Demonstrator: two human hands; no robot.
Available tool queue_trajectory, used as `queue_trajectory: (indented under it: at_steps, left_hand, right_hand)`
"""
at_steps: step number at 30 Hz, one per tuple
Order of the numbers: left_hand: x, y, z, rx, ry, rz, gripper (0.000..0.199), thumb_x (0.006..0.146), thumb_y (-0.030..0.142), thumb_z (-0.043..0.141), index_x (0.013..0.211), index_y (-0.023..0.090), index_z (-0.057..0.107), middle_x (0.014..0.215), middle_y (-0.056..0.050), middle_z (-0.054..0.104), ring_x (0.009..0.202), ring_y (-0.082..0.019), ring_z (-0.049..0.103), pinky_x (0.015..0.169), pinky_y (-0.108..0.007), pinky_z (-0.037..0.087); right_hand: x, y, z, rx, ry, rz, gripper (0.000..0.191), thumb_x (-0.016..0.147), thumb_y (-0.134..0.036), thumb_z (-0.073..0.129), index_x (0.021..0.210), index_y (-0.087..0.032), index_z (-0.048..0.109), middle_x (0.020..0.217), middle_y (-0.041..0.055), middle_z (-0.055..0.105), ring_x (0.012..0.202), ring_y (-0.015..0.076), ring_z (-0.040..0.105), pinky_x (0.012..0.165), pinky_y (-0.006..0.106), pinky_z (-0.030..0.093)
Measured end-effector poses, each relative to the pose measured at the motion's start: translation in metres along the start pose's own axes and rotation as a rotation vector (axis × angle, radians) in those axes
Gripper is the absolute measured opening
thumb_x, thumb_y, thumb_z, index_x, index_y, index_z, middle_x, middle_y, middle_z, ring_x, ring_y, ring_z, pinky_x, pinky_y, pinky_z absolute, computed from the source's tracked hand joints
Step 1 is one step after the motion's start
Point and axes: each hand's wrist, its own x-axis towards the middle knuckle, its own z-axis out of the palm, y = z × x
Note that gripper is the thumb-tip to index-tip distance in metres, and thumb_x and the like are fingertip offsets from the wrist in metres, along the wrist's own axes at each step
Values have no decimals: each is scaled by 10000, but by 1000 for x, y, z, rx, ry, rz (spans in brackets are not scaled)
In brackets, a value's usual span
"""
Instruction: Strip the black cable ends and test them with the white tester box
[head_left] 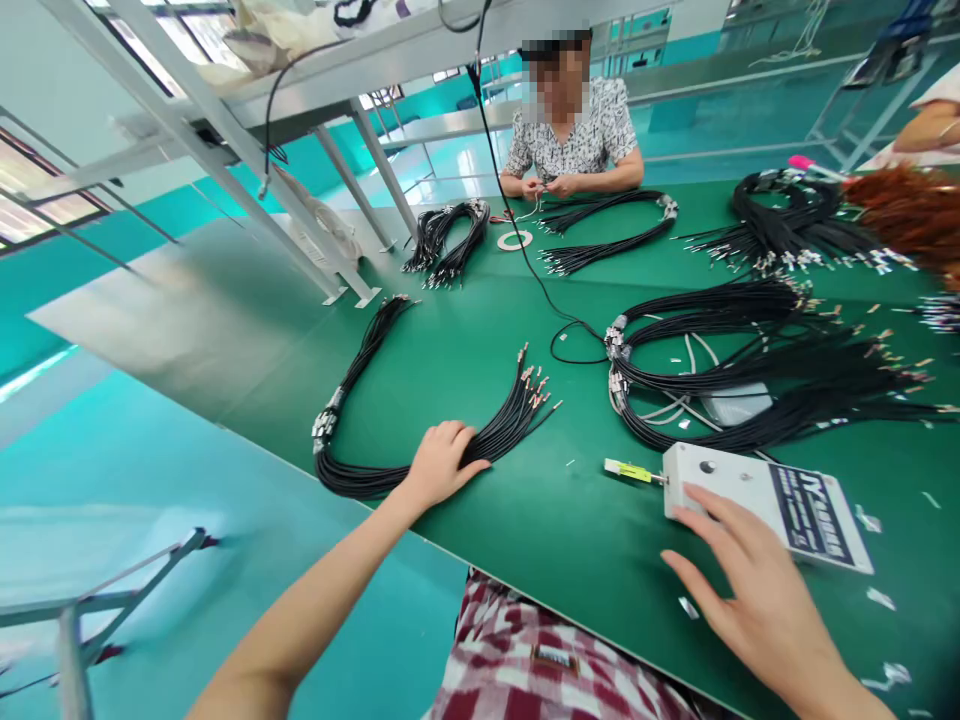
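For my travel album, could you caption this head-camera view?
Left hand on a black cable bundle, right hand at a pale box on a green table.

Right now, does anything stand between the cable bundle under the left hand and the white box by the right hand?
Nothing large is visible between the cable bundle and the white box. Green table separates them, with a tiny scrap on it; the box's yellow-green tip juts into that gap.

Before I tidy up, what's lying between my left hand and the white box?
In the head view, between your left hand and the white box are green tabletop, a tiny pale scrap and, nearest the box, the yellow stick jutting from it.
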Motion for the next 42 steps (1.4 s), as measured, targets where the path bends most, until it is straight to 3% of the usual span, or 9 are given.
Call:
queue_trajectory:
  at_steps: [5, 9, 16, 19, 24, 28, 31, 37, 42]
  left_hand:
    - [81, 70, 30, -161, 25, -94, 267, 929, 373, 606, 1092, 164, 637, 1112, -142, 632, 1034, -290, 576, 866, -412, 466]
    - [110, 85, 39, -237, 40, -163, 62, 922, 209, 589, 911, 174, 639, 1012, -118, 626, 992, -267, 583, 854, -402, 468]
    - [73, 94, 35, -543, 138, -270, 265, 852, 131, 650, 1108, 177, 601, 923, -52, 650, 894, -212, 611, 817, -357, 474]
    - [66, 91, 31, -658, 205, -351, 117, 848, 123, 628, 954, 174, 626, 794, -21, 625, 744, -169, 594, 715, -300, 479]
    - [55, 107, -13, -889, 265, -364, 52, 851, 214, 663, 817, 176, 649, 799, -25, 661, 722, -147, 608, 684, -265, 488]
    - [30, 152, -50, -1119, 47, -257, 83, 842, 244, 705, 792, 179, 694, 751, -37, 664, 654, -140, 599, 605, -251, 471]
    - [16, 177, -55, -1226, -104, -239, 90, 861, 244, 686, 802, 181, 709, 747, -48, 658, 649, -143, 593, 596, -254, 468]
    - [15, 192, -48, -1345, -299, -322, 105, 864, 264, 686, 835, 166, 663, 762, -29, 623, 665, -116, 559, 626, -235, 453]
    - [24, 198, -54, -1717, -519, -548, 318, 836, 445, 707, 839, 134, 640, 580, 4, 600, 390, -63, 453, 403, -193, 284]
  right_hand:
    - [11, -38, 23, 83, -50, -170, 334, 936, -220, 607, 1268, -193, 575, 1335, 118, 634, 1213, 256, 597, 1050, 486, 468]
    - [10, -49, 23, 138, -58, -103, 323, 936, -214, 611, 1257, -184, 580, 1332, 126, 637, 1217, 251, 599, 1016, 462, 507]
    - [-3, -56, 27, 252, -81, 57, 229, 954, -235, 590, 1182, -221, 613, 1211, 89, 707, 1074, 217, 684, 893, 386, 582]
    - [-3, -60, 31, 291, -98, 74, 221, 957, -239, 585, 1176, -228, 617, 1189, 79, 719, 1053, 215, 696, 875, 383, 589]
    - [5, -64, 29, 428, -64, 228, 178, 946, -252, 597, 1116, -243, 650, 1119, 62, 736, 1009, 213, 706, 870, 369, 589]
    - [18, -70, 17, 741, -4, 506, 185, 934, -279, 613, 1108, -238, 661, 977, 50, 731, 788, 160, 691, 731, 295, 591]
    - [26, -73, 11, 957, 17, 626, 159, 907, -308, 646, 1031, -219, 692, 889, 43, 715, 718, 151, 674, 700, 291, 588]
    - [21, -74, 14, 1006, 24, 704, 111, 877, -309, 690, 825, -214, 715, 795, 25, 683, 695, 139, 644, 637, 260, 539]
    - [14, -73, 10, 1083, 91, 801, 148, 856, -353, 716, 931, -226, 724, 823, 25, 703, 721, 142, 654, 668, 263, 560]
